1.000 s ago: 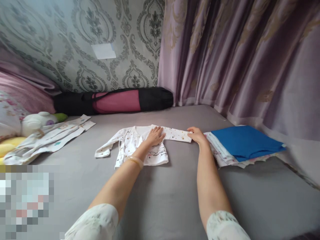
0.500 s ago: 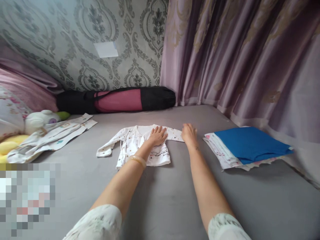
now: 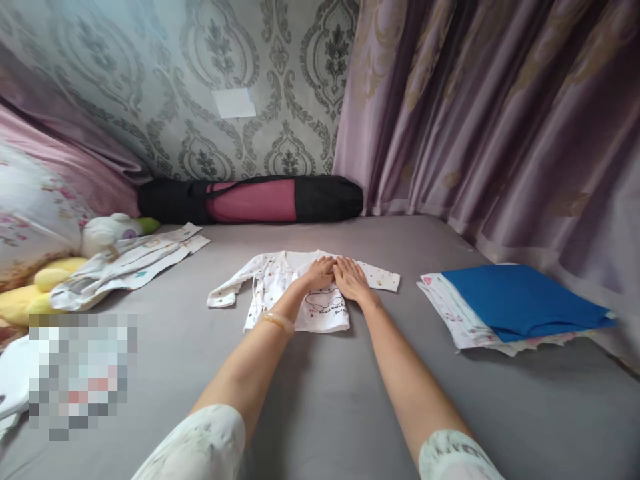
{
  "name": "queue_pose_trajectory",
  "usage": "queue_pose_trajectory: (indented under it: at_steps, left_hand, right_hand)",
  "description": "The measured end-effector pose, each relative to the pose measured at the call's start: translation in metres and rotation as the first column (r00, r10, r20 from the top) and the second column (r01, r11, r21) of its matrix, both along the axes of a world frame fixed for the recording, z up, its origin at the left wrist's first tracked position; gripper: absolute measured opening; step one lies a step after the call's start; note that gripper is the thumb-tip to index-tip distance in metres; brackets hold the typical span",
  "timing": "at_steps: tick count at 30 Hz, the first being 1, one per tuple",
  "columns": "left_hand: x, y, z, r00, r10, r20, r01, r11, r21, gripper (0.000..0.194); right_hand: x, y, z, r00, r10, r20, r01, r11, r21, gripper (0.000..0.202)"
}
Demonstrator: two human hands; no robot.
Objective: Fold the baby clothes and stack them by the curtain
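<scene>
A small white long-sleeved baby shirt (image 3: 325, 313) with tiny printed figures and lettering lies spread on the grey bed sheet (image 3: 320, 413). Both its sleeves reach out to the sides. My left hand (image 3: 319, 273) rests flat on the upper chest of the shirt, a pale bangle on that wrist. Right beside it, my right hand (image 3: 351, 279) lies flat with fingers stretched, near where the right-hand sleeve joins the body. The two hands meet at the fingertips, and neither grips the cloth.
A folded clothes stack topped with blue cloth (image 3: 525, 303) lies at right. Pale printed trousers (image 3: 135, 263) and plush toys (image 3: 110, 233) are at left. Along the wall stretches a black and pink long bag (image 3: 255, 200); purple curtains (image 3: 450, 133) hang at right.
My right hand has moved left from the sleeve's end onto the shirt's body, beside my left hand. That sleeve's end is uncovered now. The view has shifted slightly left.
</scene>
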State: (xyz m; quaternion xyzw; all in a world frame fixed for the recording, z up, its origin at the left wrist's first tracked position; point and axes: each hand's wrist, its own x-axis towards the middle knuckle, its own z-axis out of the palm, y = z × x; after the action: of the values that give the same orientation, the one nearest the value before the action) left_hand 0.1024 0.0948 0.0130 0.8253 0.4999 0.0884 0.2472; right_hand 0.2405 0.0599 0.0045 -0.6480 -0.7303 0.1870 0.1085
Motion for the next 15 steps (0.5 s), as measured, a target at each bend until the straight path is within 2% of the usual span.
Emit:
queue_pose_trajectory:
  at_steps: [2,4,9,12,15]
  left_hand:
    - [-0.013,-0.005,0.008,0.995,-0.013,0.102,0.018,0.999,-0.045,0.055]
    - [-0.031,-0.013,0.016,0.986,0.021,0.167,-0.008,0.997,-0.078,0.056]
    - [-0.086,-0.036,0.035,0.922,0.229,0.312,-0.234,0.972,-0.022,0.05]
    - [-0.12,-0.047,0.043,0.867,0.377,0.326,-0.408,0.913,0.029,0.046]
    - [-0.154,-0.054,0.045,0.8,0.527,0.286,-0.569,0.818,0.085,0.043]
  right_hand:
    - [-0.002,-0.002,0.0,0.999,0.005,0.047,-0.005,1.0,0.015,0.061]
    - [-0.003,-0.003,0.001,0.996,0.007,0.089,-0.01,1.0,0.029,0.06]
    - [-0.004,-0.003,0.0,0.989,0.01,0.144,-0.017,0.999,0.048,0.059]
    - [-0.005,-0.003,-0.001,0.989,0.012,0.149,-0.02,0.998,0.053,0.059]
    - [-0.004,-0.002,-0.001,0.987,0.018,0.162,-0.027,0.998,0.056,0.058]
